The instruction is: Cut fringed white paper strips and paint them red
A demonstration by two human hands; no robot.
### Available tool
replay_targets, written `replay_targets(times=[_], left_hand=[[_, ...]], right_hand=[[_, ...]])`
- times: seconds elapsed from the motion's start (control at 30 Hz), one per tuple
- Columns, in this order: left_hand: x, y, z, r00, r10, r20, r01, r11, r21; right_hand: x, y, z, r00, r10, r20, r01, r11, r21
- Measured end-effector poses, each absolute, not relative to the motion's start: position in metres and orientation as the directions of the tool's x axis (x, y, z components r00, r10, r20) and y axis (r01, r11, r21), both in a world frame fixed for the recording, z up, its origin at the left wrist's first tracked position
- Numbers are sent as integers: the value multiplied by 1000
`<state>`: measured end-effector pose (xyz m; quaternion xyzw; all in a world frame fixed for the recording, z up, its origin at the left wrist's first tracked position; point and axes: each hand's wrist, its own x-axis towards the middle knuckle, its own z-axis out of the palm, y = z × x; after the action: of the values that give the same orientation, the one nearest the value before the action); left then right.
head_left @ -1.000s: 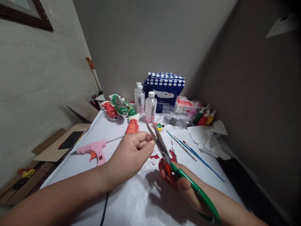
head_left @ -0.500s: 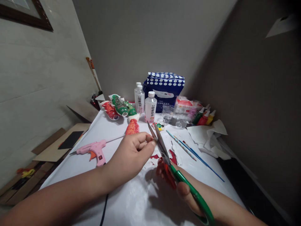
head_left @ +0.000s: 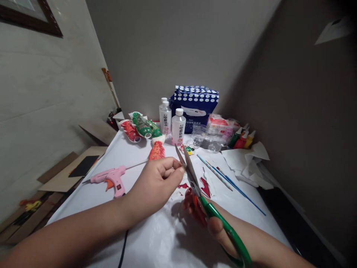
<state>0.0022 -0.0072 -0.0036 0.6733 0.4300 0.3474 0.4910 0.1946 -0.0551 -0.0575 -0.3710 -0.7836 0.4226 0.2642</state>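
Green-handled scissors (head_left: pixel 212 212) were gripped by the right hand (head_left: pixel 223 230) at lower centre, blades slightly parted. A small scrap, too small to identify, was pinched in the closed left hand (head_left: pixel 156 182) against the blades. Red scraps (head_left: pixel 205 186) lay just beyond; a pink glue gun (head_left: pixel 111 178) was seen at left.

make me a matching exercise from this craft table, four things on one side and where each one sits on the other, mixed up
Things:
1. glue gun
2. scissors
3. polka-dot pack
4. paint bottles

Places:
A. at the back of the table, behind the white bottles
B. in the right hand, blades apart
C. lying left of the left hand
D. far right side, beside the crumpled paper

Pairs: 1-C, 2-B, 3-A, 4-D
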Motion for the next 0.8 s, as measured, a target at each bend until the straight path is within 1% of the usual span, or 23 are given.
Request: replay_targets(times=[0.3,0.43,0.8], left_hand=[[2,-8,-2,389,920,36,233,-136,963],[1,-8,-1,392,919,38,235,-140,962],[0,-7,-4,375,926,52,252,-156,955]], right_hand=[[196,-56,-57,-599,795,90,365,372,-853],[194,-57,-57,-584,801,131,346,392,-852],[192,-51,-73,-551,821,153,183,298,-937]])
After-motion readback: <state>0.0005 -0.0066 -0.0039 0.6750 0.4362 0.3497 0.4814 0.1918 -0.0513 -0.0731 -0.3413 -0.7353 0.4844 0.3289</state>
